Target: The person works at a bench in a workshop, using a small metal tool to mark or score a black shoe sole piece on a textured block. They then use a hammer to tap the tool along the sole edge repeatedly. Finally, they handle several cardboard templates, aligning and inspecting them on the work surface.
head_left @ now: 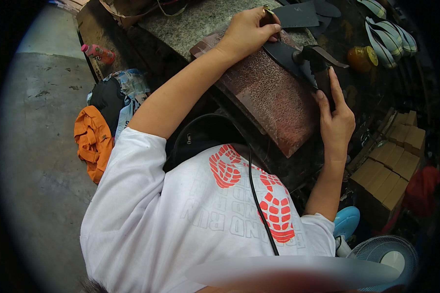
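My right hand (337, 117) is wrapped round the dark handle of a hammer (322, 80), with the index finger stretched along it. The hammer's head, with one long curved end, lies over a dark, thin, sole-shaped piece (280, 52). At the far end of that piece, my left hand (252, 31) has its thumb and fingers pinched at the edge; the exact grip is partly hidden. Beneath the piece is a rough reddish-brown slab (264, 90), tilted toward my body. More flat black pieces (298, 14) lie just beyond my left hand.
A speckled stone slab (190, 24) is behind the work. An orange jar (359, 58) and pale shoe uppers (388, 39) stand at the right. Cardboard boxes (386, 166) and a fan (386, 259) are lower right. At the left are a pink bottle (99, 53) and orange cloth (93, 141).
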Motion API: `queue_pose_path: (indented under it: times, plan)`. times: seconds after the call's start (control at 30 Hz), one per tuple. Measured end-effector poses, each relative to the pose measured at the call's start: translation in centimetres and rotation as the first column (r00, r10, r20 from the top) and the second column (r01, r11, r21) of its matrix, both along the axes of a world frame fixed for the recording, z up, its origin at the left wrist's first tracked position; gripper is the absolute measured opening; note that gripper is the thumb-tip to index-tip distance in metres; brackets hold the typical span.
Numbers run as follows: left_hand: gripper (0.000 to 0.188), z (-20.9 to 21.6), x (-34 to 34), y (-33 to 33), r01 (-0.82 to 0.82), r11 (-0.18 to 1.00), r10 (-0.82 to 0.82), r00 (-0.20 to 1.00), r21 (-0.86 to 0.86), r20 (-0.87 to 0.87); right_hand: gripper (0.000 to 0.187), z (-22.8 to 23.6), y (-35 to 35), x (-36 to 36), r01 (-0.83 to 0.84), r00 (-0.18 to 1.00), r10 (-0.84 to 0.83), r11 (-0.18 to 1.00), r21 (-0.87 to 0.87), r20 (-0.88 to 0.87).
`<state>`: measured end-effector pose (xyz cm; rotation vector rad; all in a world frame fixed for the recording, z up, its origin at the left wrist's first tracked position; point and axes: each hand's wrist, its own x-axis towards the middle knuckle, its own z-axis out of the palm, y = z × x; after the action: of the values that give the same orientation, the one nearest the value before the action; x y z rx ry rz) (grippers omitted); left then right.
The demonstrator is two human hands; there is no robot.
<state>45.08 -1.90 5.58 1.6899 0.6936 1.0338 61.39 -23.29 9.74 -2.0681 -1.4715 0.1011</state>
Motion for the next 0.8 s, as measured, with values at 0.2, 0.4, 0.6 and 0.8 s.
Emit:
queue_pose_path:
  times: [0.2,0.4,0.6,0.8]
  plan:
    - [0.015,0.2,-0.2,-0.4,-0.051,0.997,0.052,0.999,0.065,-0.014,0.054,-0.3,-0.1,0.0,0.015,1.000,-0.015,1.000,-0.011,0.008]
    - [0.012,0.5,-0.9,-0.2,-0.297,0.928,0.323,0.942,0.223,-0.089,0.045,-0.5,0.6,2.0,0.172,0.955,-0.170,0.985,-0.013,-0.244]
    - [0.011,1.7,-0.7,-0.1,-0.183,0.980,0.185,0.982,0.073,-0.025,0.043,-0.2,1.1,2.8,0.168,0.784,-0.118,0.985,0.025,-0.610]
    - [0.014,2.7,0.4,2.4,-0.082,0.988,0.104,0.980,0.135,-0.168,0.042,-0.8,0.0,0.9,0.106,0.889,-0.078,0.994,0.039,-0.451]
